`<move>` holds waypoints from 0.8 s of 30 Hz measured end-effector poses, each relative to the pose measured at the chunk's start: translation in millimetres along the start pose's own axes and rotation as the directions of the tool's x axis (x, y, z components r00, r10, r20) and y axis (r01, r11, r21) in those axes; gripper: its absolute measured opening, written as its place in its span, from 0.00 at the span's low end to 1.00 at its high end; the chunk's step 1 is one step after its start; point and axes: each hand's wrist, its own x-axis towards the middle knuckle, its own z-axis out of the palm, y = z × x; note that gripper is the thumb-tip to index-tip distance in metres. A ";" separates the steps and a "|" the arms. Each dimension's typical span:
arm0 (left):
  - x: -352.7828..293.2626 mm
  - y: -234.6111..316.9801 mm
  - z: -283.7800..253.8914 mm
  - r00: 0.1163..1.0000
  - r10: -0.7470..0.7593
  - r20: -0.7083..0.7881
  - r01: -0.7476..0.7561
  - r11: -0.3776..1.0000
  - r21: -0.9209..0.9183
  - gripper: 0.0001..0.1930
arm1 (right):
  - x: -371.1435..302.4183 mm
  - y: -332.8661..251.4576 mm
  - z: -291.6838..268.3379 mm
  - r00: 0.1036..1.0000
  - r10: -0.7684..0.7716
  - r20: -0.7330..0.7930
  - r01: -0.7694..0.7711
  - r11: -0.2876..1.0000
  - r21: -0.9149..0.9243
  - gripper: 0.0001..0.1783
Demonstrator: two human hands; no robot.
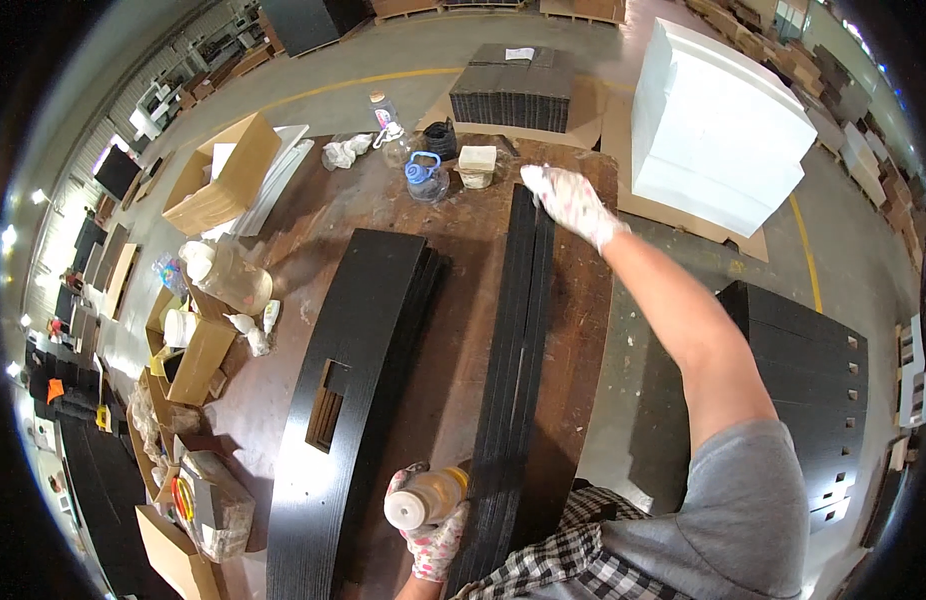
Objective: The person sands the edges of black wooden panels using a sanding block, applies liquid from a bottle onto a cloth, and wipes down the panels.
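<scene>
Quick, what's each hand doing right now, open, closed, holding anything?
Left hand: gloved, closed around a small amber plastic bottle with a white cap.
Right hand: gloved, open, resting on the far end of the stack of long black boards standing on edge.

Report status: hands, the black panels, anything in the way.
Left hand grips glue bottle at near end of edge-up panel stack. Right hand presses far end. Flat panel stack alongside, apart.

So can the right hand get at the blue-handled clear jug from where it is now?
Probably yes. The right hand rests on the far end of the black panel stack, and the jug stands just to its left on the table, nothing between.
</scene>
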 end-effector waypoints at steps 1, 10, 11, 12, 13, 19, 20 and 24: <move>-1.0 1.3 1.5 1.000 0.004 0.017 -0.004 1.000 -0.006 0.48 | 26.6 30.2 14.3 0.767 0.241 0.595 -0.536 0.750 0.388 0.17; 0.4 3.2 -5.7 0.993 -0.098 -0.073 0.094 0.994 -0.059 0.50 | -14.7 -96.0 -84.0 0.981 -0.107 0.161 0.009 0.856 0.516 0.25; 2.6 0.7 -2.1 0.993 -0.097 -0.070 0.093 0.994 -0.062 0.50 | -9.7 -78.5 -72.8 0.994 -0.113 0.004 0.101 0.901 0.422 0.24; -0.3 -2.3 -6.9 0.997 -0.054 -0.051 0.053 0.998 -0.019 0.49 | 15.2 -62.1 -73.4 0.978 -0.124 0.167 0.038 0.897 0.441 0.22; -0.6 -3.9 -3.0 1.000 0.000 -0.013 0.001 1.000 0.005 0.49 | 12.8 -33.2 -37.6 0.996 -0.079 -0.036 0.086 0.932 0.351 0.20; -0.5 -12.8 -9.3 1.000 0.013 -0.016 -0.012 1.000 0.027 0.50 | 1.3 -70.6 -33.2 0.985 0.009 -0.172 0.053 0.934 0.354 0.19; -1.6 -15.7 -14.2 1.000 0.019 -0.019 -0.018 0.998 0.060 0.50 | 6.2 -98.7 -75.6 0.972 -0.057 0.228 -0.069 0.856 0.512 0.23; -5.0 -10.6 -11.1 0.998 -0.016 -0.056 0.013 0.999 -0.042 0.50 | -29.8 -130.2 -124.1 0.970 -0.129 0.205 -0.052 0.716 0.696 0.30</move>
